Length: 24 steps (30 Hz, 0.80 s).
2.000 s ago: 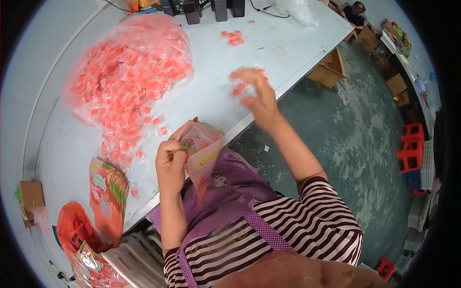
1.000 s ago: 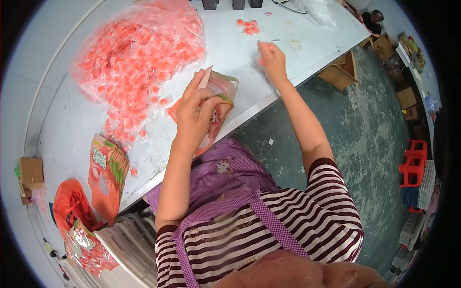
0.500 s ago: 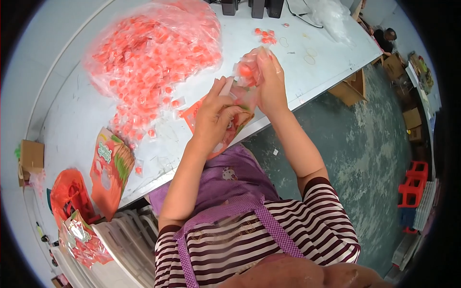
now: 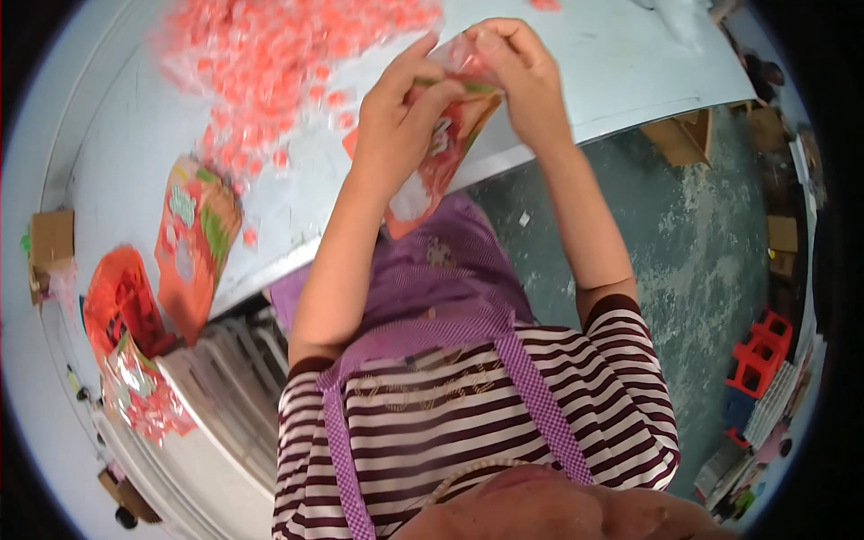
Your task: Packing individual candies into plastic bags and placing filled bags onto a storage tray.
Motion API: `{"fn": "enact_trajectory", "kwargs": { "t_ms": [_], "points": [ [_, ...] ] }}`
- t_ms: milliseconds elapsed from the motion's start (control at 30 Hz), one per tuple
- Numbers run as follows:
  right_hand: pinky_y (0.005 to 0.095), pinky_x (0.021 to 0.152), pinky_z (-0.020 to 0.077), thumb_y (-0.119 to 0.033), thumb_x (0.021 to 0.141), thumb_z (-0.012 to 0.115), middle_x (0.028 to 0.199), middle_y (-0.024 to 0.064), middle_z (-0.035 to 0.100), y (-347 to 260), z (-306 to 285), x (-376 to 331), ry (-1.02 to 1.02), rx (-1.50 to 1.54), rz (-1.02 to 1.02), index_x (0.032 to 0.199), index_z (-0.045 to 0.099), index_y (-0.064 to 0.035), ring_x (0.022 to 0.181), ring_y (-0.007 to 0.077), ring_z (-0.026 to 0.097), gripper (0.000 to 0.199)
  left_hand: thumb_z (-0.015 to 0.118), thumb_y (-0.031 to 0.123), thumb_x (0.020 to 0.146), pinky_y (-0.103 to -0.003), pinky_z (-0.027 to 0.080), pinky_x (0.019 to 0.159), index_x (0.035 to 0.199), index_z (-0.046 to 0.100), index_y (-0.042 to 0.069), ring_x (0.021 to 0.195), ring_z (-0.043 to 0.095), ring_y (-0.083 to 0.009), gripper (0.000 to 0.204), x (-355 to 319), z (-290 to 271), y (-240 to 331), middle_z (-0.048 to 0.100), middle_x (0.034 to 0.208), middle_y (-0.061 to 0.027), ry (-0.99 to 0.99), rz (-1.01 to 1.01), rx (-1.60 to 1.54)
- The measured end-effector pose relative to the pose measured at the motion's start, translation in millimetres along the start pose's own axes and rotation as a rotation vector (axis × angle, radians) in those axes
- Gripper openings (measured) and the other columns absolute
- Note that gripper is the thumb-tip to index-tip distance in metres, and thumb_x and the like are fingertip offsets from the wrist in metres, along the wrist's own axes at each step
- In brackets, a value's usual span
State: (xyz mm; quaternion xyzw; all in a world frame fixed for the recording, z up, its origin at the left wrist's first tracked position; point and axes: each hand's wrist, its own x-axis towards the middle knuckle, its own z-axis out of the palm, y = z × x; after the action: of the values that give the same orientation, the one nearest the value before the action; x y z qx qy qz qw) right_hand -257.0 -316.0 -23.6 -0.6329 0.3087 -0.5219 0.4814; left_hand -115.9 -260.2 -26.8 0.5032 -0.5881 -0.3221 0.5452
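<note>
My left hand (image 4: 396, 121) grips a red printed pouch (image 4: 438, 153) by its upper part, thumb across the front. The pouch hangs tilted over the table's front edge, its lower end above my purple apron. At its mouth my right hand (image 4: 531, 85) is closed, fingers curled over some pink wrapped candies (image 4: 463, 58) in clear film. Blur hides how much of them lies inside the pouch. A large heap of the same candies (image 4: 279, 63) spreads across the table beyond my left hand.
A stack of flat printed pouches (image 4: 193, 238) lies at the table's left front edge. Beside it hang a red bag (image 4: 121, 292) and a filled pouch (image 4: 144, 396), near white plastic bins (image 4: 216, 387). A cardboard box (image 4: 684, 135) stands under the table at right.
My view has tilted, so the table sits higher in the picture. My right hand has come down closer over the pouch mouth with the candies, and the pouch hangs more upright.
</note>
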Motion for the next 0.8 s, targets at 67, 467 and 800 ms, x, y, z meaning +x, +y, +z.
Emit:
{"fn": "enact_trajectory", "kwargs": {
  "t_ms": [67,467,800],
  "points": [
    [0.0269,0.081,0.0395,-0.022,0.093,0.045,0.087,0.0056,0.054,20.6,-0.6,17.5,-0.201,0.226,-0.323,0.087,0.055,-0.0008,0.086,0.0129,0.051,0.025,0.061,0.004,0.080,-0.025,0.044,0.082,0.089,0.059,0.001,0.099,0.057,-0.0164,0.010,0.6,-4.4,-8.3,0.054,0.124,-0.0125,-0.017,0.002,-0.089],
    [0.0373,0.094,0.0320,-0.061,0.084,0.042,0.079,0.0072,0.060,-29.1,-4.4,-18.5,-0.712,-0.392,-0.237,0.094,0.064,-0.0020,0.086,0.0210,0.052,0.064,0.060,0.002,0.079,-0.025,0.044,0.080,0.088,0.060,0.001,0.097,0.057,-0.0156,0.009,-22.0,-28.4,-0.7,0.054,0.124,-0.0116,-0.071,0.103,-0.322],
    [0.0407,0.097,0.0344,-0.031,0.059,0.074,0.097,0.0087,0.062,-65.0,2.5,-54.1,-0.597,-0.711,-0.526,0.095,0.062,-0.0051,0.100,0.0254,0.055,0.046,0.058,-0.007,0.072,-0.033,0.041,0.094,0.078,0.057,0.001,0.122,0.044,-0.0282,0.009,-49.9,-45.1,11.0,0.041,0.134,-0.0220,-0.208,0.246,-0.561]
  ]
}}
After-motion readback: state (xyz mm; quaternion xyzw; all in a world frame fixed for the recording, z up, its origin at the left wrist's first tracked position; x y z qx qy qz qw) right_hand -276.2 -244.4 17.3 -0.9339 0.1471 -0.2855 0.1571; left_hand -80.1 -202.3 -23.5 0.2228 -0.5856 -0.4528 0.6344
